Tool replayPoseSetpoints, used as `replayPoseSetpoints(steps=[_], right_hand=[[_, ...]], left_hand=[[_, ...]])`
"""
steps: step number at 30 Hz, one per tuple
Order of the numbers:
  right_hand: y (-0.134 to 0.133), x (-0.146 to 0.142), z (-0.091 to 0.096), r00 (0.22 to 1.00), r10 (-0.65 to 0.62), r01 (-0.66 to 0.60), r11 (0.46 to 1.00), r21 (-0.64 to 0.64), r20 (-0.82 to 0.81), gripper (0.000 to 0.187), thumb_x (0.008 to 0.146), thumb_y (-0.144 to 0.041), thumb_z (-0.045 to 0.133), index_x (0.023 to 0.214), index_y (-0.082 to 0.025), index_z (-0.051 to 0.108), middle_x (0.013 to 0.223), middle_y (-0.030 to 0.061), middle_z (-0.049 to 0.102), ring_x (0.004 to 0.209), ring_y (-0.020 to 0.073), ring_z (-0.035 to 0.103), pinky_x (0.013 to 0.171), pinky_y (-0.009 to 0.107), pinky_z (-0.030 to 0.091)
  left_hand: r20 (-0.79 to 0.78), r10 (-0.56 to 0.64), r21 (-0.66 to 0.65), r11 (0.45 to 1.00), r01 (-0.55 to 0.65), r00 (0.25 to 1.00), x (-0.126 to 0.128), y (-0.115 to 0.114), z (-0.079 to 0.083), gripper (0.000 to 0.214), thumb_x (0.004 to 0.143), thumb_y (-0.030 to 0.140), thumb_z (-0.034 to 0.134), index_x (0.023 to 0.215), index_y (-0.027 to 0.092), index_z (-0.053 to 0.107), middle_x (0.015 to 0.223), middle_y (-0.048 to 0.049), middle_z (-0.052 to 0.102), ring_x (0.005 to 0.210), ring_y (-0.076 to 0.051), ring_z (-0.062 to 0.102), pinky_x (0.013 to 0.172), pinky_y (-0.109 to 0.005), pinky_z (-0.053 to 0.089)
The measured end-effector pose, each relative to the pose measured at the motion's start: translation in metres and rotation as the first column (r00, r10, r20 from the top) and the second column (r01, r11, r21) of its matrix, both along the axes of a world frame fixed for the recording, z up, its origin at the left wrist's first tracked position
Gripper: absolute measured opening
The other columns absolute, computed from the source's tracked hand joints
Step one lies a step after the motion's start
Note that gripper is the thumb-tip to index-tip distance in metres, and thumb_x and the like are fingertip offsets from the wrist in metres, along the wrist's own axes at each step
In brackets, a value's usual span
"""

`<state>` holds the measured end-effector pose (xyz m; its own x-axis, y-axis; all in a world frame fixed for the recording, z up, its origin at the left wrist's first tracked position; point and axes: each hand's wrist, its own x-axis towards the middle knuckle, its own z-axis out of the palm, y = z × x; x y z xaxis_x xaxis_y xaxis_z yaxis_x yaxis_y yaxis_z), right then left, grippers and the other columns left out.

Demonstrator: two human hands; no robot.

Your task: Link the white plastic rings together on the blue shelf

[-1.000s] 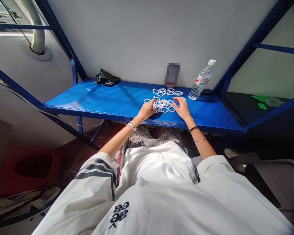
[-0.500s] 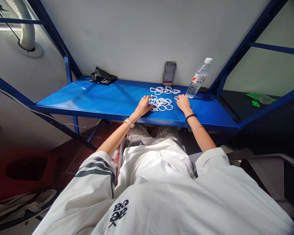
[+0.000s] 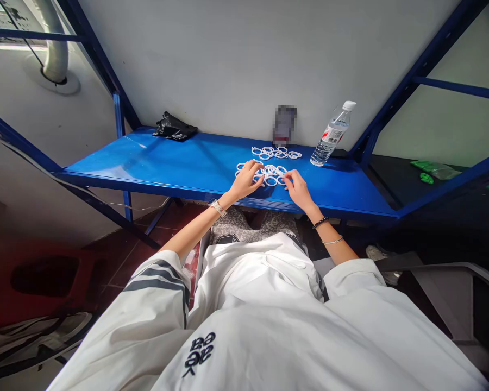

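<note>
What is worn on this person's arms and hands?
The left hand and right hand are bare. The left wrist carries a pale-banded watch; the right wrist a dark bead bracelet and a thin bangle. Both sleeves are white: the left sleeve has grey stripes, the right sleeve looks plain.

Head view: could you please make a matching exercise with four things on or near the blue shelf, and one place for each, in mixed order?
Things
1. water bottle
2. black bag
3. wristwatch
4. pile of white rings

Places
A. back left corner of the blue shelf
B. worn at the wrist of the left hand
C. at the fingertips of the left hand and the right hand
D. standing at the right of the shelf, near the wall

Pairs: 1-D, 2-A, 3-B, 4-C
</note>
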<state>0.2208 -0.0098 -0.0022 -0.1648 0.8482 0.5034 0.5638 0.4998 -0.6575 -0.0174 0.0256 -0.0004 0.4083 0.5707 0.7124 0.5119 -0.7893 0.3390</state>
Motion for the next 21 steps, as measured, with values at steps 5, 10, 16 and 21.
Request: replayPoseSetpoints(steps=[5, 10, 16, 21], right_hand=[[-0.006, -0.031, 0.000, 0.968, 0.214, -0.233, 0.962, -0.146, -0.132, 0.026, 0.093, -0.050, 0.063, 0.089, -0.026, 0.055, 0.092, 0.0062, 0.063, 0.076, 0.0220, 0.063, 0.075, 0.040, 0.059], [0.000, -0.027, 0.004, 0.944, 0.234, -0.272, 0.951, -0.145, -0.232, 0.033, 0.087, -0.056, 0.068, 0.089, -0.023, 0.062, 0.093, 0.0055, 0.067, 0.083, 0.0213, 0.064, 0.080, 0.038, 0.058], [0.007, -0.022, 0.001, 0.900, 0.199, -0.302, 0.927, -0.225, -0.388, 0.045, 0.077, -0.064, 0.074, 0.091, -0.022, 0.067, 0.086, 0.0035, 0.070, 0.079, 0.0196, 0.064, 0.081, 0.037, 0.058], [0.009, -0.021, -0.001, 0.871, 0.205, -0.337, 0.910, -0.240, -0.447, 0.035, 0.078, -0.054, 0.075, 0.089, -0.022, 0.069, 0.082, 0.0026, 0.071, 0.075, 0.0182, 0.064, 0.081, 0.036, 0.058]], left_hand=[[0.043, -0.247, -0.070, 0.966, 0.249, 0.968, 0.020, -0.018, 0.008, 0.026, 0.102, 0.041, 0.054, 0.117, 0.019, 0.059, 0.110, -0.0138, 0.064, 0.097, -0.025, 0.064, 0.086, -0.038, 0.054], [0.113, -0.259, -0.215, 0.936, 0.278, 0.959, 0.015, -0.011, 0.003, 0.038, 0.101, 0.056, 0.055, 0.104, 0.019, 0.060, 0.078, -0.0050, 0.064, 0.062, -0.017, 0.057, 0.062, -0.030, 0.047], [0.116, -0.256, -0.267, 0.922, 0.279, 0.960, 0.010, -0.008, -0.001, 0.044, 0.100, 0.062, 0.052, 0.100, 0.018, 0.060, 0.062, 0.0008, 0.058, 0.054, -0.014, 0.050, 0.056, -0.026, 0.039], [0.149, -0.253, -0.249, 0.926, 0.284, 0.956, 0.009, -0.007, 0.001, 0.049, 0.098, 0.066, 0.053, 0.103, 0.017, 0.060, 0.065, 0.0001, 0.059, 0.056, -0.013, 0.051, 0.056, -0.026, 0.039]])
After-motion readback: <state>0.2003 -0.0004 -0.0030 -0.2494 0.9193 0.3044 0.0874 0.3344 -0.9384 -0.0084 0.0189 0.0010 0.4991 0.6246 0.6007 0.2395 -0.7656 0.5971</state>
